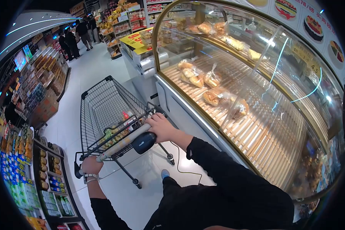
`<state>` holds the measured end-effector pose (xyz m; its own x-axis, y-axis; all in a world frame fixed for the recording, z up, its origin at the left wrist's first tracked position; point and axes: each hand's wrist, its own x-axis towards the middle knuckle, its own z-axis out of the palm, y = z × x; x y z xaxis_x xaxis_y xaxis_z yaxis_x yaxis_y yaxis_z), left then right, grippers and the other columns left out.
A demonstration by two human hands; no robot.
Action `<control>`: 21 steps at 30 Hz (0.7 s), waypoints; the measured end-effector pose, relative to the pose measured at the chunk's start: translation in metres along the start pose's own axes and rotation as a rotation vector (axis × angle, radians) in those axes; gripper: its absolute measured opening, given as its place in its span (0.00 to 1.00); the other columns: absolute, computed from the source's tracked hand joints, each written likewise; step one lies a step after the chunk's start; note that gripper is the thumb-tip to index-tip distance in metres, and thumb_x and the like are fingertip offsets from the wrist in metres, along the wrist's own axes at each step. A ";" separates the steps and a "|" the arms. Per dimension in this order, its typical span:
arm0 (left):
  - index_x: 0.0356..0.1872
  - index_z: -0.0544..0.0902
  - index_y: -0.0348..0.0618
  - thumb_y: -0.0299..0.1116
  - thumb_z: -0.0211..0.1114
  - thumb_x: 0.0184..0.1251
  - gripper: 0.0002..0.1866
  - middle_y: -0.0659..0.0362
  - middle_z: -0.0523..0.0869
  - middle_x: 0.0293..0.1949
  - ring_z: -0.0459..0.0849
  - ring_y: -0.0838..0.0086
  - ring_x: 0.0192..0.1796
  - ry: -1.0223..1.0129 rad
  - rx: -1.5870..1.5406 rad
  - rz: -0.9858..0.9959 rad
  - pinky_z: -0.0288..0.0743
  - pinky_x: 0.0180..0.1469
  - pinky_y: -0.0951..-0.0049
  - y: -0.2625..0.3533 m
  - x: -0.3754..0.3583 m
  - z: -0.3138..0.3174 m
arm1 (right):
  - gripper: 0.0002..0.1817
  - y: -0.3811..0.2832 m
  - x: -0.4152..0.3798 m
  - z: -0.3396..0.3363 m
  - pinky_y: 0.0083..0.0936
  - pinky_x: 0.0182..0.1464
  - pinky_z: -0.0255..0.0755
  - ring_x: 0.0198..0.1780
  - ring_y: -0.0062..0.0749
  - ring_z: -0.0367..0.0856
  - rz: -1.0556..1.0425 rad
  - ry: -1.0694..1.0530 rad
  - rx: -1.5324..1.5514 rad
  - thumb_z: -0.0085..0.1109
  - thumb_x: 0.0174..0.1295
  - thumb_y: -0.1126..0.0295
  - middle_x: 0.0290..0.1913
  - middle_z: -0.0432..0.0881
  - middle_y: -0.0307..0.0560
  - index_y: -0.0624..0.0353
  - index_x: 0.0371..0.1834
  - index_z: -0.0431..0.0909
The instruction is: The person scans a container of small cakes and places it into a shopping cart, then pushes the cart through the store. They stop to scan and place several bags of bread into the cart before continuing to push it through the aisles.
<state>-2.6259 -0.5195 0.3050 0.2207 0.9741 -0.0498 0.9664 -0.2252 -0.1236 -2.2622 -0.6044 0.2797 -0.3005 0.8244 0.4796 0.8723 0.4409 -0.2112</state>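
A black wire shopping cart [103, 103] stands in front of me on the white aisle floor, with a few packaged goods [117, 132] in its basket. My left hand [91, 165] grips the near end of the pale cart handle [122, 143]; a watch sits on that wrist. At the far end of the handle my right hand [161, 128] is closed over the bar, just above a dark blue scanner-like device [143, 142] mounted there. Both arms wear black sleeves.
A curved glass bakery case [257, 96] with bagged breads [197, 78] runs along my right. Stocked shelves [38, 168] line the left. Yellow price signs [134, 40] and more shelving stand ahead. Several people [74, 36] walk far down the aisle.
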 end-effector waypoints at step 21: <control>0.25 0.85 0.48 0.67 0.66 0.40 0.29 0.56 0.84 0.22 0.84 0.62 0.27 -0.121 -0.055 0.308 0.77 0.28 0.63 0.078 0.267 -0.006 | 0.43 0.139 0.150 0.055 0.44 0.68 0.48 0.64 0.40 0.65 0.069 -0.027 0.462 0.72 0.33 0.54 0.57 0.73 0.49 0.55 0.59 0.70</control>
<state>-2.4909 -0.2766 0.2880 0.4894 0.8500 -0.1946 0.8631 -0.5041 -0.0310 -2.2074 -0.4003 0.2751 -0.2632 0.8633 0.4305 0.6290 0.4919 -0.6020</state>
